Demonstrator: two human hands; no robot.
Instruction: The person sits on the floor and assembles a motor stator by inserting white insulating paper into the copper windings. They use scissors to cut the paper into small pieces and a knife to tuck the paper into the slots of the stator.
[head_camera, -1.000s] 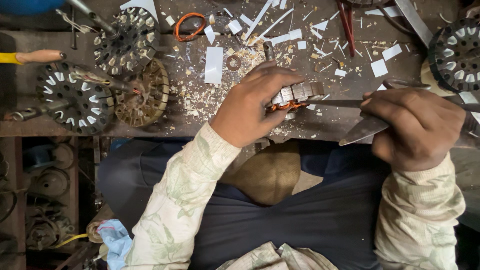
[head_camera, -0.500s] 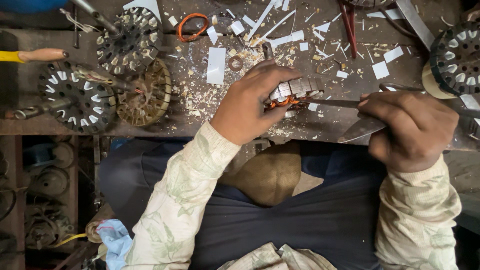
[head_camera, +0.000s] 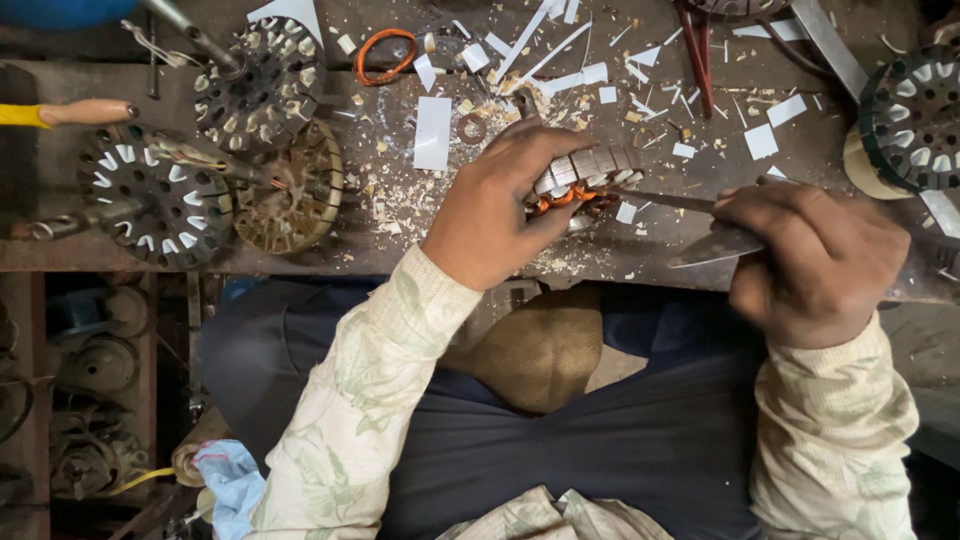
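Note:
My left hand grips a small slotted metal motor core with copper winding showing under it, held over the wooden bench. My right hand is closed around a thin metal tool whose tip reaches into the core, and a flat metal blade sticks out beneath the same hand. White paper strips and shavings lie scattered on the bench around both hands.
Several round slotted motor stators lie at the left, another at the right edge. An orange wire loop sits at the back. A wooden-handled tool lies far left. Coils and parts fill the shelves below left.
Both hands stay on the core and the tool. The core has turned slightly in my left hand, and the right hand has shifted a little with the tool.

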